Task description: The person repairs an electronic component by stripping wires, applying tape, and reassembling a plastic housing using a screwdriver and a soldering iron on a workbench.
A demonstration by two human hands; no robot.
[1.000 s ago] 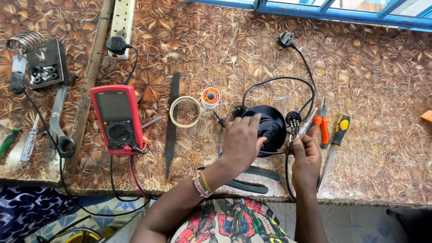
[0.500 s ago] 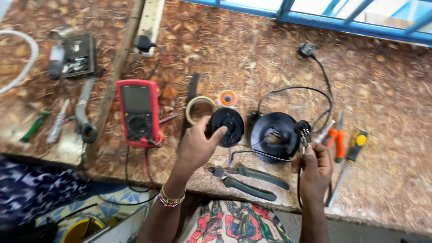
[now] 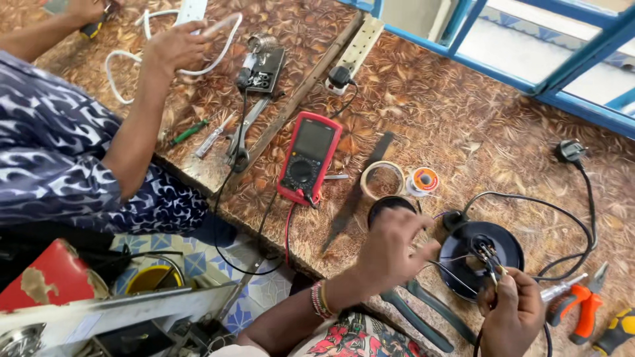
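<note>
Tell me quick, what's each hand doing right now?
Left hand: closed on a black round cover.
Right hand: pinching wires over the black base.

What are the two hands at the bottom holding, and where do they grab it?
The left hand grips a round black lid by its near edge. The right hand pinches thin wires over the black round base.

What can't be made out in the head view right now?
- Black round cover: mostly hidden under the left hand.
- Wire ends at the black round base: too small to tell the connection; right hand covers the lower part.
- Yellow-handled tool: cut off by the frame edge.
- Multimeter screen: too small to read.
</note>
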